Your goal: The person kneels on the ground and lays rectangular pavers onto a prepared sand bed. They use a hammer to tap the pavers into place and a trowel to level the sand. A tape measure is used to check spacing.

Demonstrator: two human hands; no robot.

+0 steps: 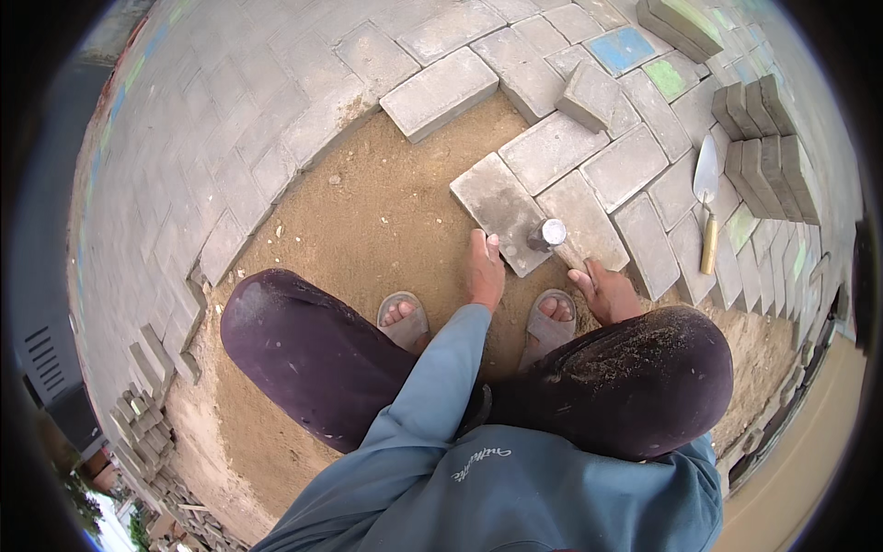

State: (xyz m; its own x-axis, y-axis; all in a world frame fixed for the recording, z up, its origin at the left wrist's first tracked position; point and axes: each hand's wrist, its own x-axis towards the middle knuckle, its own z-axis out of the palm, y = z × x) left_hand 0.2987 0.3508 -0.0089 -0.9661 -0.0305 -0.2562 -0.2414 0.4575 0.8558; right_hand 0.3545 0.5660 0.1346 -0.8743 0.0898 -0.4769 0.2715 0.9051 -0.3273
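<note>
A grey concrete paving block (pixel 497 198) with a dark damp patch lies at the edge of the laid paving, bordering bare sand. My left hand (pixel 487 272) has its fingers closed at the near left edge of this block. In my right hand (pixel 609 293) is the handle of a hammer (pixel 550 234), gripped near its end. The hammer's metal head rests on or just above the block's right side; I cannot tell whether it touches. Another laid block (pixel 584 219) sits directly to the right, partly under the hammer handle.
A pointing trowel (pixel 706 198) with a wooden handle lies on the pavers at right, beside stacked blocks (pixel 768 152). A loose block (pixel 590 96) rests on the paving. Sand (pixel 368 193) lies ahead of my sandalled feet. More blocks (pixel 138 428) are piled at lower left.
</note>
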